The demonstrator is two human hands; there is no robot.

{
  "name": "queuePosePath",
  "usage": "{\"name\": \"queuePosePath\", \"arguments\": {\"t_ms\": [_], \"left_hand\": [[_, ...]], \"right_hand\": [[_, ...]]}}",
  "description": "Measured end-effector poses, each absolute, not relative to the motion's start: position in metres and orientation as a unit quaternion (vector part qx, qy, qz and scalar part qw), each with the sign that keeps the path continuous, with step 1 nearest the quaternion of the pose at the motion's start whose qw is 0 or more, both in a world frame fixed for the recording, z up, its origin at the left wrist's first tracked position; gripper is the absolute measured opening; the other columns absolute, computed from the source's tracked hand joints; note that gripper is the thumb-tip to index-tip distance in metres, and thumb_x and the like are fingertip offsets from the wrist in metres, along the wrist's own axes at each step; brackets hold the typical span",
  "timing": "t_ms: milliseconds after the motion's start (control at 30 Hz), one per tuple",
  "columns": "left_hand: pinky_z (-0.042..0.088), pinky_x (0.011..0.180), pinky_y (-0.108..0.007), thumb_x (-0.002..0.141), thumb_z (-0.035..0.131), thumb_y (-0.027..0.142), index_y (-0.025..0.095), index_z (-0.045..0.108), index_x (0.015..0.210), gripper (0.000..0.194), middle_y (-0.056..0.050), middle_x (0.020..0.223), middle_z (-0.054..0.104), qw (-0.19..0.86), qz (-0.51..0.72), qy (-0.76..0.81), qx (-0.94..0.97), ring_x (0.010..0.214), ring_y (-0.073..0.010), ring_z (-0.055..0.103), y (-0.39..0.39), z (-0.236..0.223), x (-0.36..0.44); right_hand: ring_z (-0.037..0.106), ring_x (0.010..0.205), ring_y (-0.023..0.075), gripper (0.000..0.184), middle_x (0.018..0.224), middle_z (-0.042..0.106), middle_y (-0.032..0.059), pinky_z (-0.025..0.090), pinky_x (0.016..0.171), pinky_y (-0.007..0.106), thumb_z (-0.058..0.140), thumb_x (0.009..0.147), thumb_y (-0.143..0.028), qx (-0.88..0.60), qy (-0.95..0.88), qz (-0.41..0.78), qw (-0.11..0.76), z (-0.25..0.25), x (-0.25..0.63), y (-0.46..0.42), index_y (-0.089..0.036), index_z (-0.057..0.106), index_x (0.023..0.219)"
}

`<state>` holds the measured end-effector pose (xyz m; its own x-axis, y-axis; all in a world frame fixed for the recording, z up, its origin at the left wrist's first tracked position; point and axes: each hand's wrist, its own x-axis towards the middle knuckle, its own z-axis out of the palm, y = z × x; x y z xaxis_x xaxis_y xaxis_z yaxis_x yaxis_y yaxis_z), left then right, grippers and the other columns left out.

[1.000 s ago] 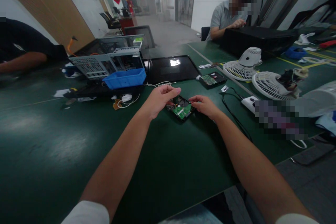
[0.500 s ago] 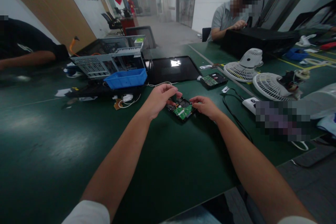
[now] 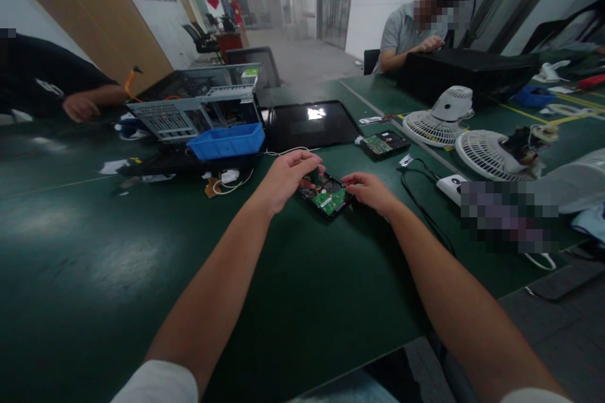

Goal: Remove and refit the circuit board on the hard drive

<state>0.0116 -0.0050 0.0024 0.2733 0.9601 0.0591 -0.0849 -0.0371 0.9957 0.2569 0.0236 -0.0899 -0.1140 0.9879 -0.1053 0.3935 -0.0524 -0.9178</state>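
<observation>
A hard drive (image 3: 329, 200) lies on the green table (image 3: 142, 252) with its green circuit board facing up. My left hand (image 3: 286, 180) hovers over its far left corner, fingers curled and pinched around something small with a red tip that I cannot make out. My right hand (image 3: 371, 192) rests on the drive's right edge, fingers bent and gripping it.
A second hard drive (image 3: 384, 142) lies further back. An opened computer case (image 3: 198, 110) with a blue tray (image 3: 227, 140) stands at the back left, beside a black panel (image 3: 312, 124). White fans (image 3: 442, 116) and a black cable (image 3: 420, 201) are at the right. Other people sit at the left and far end.
My left hand's fingers have curled down closer onto the drive's corner. The person at the left has brought a hand into view. My right hand has stayed put.
</observation>
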Motion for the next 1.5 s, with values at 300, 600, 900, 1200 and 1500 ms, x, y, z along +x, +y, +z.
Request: {"name": "queuePosePath", "arguments": {"t_ms": [300,600,900,1200,1500], "left_hand": [[0.054,0.067,-0.027,0.086,0.07,0.038,0.019,0.07,0.089,0.02,-0.008,0.104,0.071,0.556,0.469,0.404,0.555,0.099,-0.0217,0.065,-0.0042,0.0017,0.0123],[0.051,0.063,-0.026,0.088,0.069,0.04,0.017,0.072,0.094,0.024,-0.009,0.094,0.071,0.592,0.45,0.379,0.551,0.089,-0.0209,0.067,-0.0027,-0.0003,0.0093],[0.053,0.067,-0.026,0.084,0.079,0.045,0.017,0.065,0.095,0.033,-0.01,0.104,0.072,0.606,0.457,0.378,0.53,0.095,-0.0208,0.068,-0.003,-0.0018,0.0114],[0.053,0.066,-0.026,0.089,0.073,0.039,0.016,0.073,0.096,0.024,-0.007,0.096,0.069,0.611,0.431,0.35,0.564,0.088,-0.0178,0.065,-0.0046,-0.0004,0.0098],[0.055,0.066,-0.029,0.09,0.074,0.042,0.016,0.066,0.099,0.028,-0.011,0.098,0.073,0.611,0.448,0.371,0.537,0.092,-0.0221,0.069,-0.0036,-0.0026,0.0138]], "right_hand": [[0.05,0.054,0.0069,0.029,0.09,0.072,0.0013,0.04,0.048,0.019,0.066,0.083,-0.016,-0.573,-0.603,0.442,0.335,-0.0905,0.2579,0.0239,-0.019,0.074,0.111],[0.049,0.054,0.0067,0.029,0.09,0.072,0.0013,0.039,0.049,0.019,0.066,0.084,-0.016,-0.57,-0.604,0.444,0.336,-0.0892,0.2578,0.023,-0.019,0.074,0.112],[0.05,0.054,0.007,0.028,0.086,0.071,0.0009,0.04,0.049,0.019,0.065,0.084,-0.014,-0.572,-0.601,0.445,0.337,-0.0854,0.2551,0.0208,-0.018,0.073,0.111],[0.05,0.055,0.0073,0.029,0.089,0.072,0.0014,0.04,0.049,0.019,0.066,0.083,-0.015,-0.566,-0.603,0.445,0.344,-0.0918,0.2572,0.0234,-0.019,0.074,0.11],[0.05,0.056,0.0073,0.03,0.089,0.071,0.0015,0.041,0.05,0.019,0.066,0.083,-0.016,-0.572,-0.6,0.445,0.338,-0.0908,0.2564,0.0238,-0.018,0.074,0.111]]}}
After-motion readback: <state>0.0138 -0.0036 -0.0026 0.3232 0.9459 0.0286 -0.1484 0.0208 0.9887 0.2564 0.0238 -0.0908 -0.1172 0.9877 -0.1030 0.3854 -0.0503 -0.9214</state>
